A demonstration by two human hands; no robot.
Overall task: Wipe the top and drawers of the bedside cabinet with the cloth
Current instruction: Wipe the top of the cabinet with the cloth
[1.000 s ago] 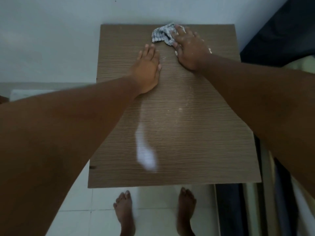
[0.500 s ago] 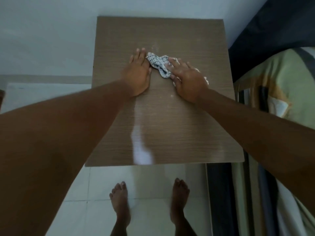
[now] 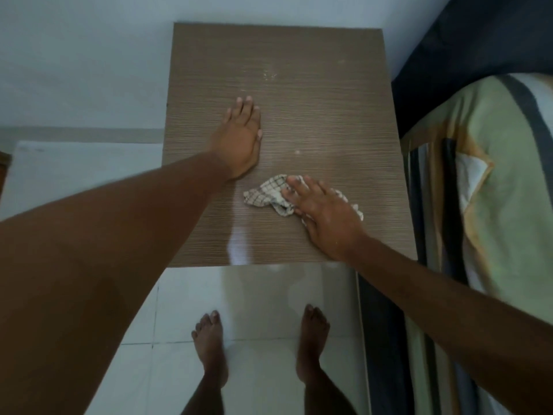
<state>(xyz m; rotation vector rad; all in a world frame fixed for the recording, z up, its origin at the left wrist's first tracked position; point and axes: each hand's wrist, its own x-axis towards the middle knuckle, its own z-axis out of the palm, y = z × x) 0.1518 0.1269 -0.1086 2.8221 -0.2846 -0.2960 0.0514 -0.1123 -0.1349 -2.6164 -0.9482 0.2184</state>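
Right hand [image 3: 326, 217] flat, fingers spread, pressing checked cloth [image 3: 266, 195] on cabinet top [image 3: 329, 85] lower centre. Left hand [image 3: 242, 139] flat, empty. White specks [image 3: 269, 74] remain upper centre; drawers unseen, presumably unwiped.

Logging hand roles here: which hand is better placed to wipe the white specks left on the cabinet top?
Right. The right hand already presses the checked cloth flat, with specks just beyond it. The left hand lies bare on the cabinet top.

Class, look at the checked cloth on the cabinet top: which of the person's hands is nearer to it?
Right. The right hand lies flat on the checked cloth, pressing it down. The left hand rests palm-down on the cabinet top, apart from it.
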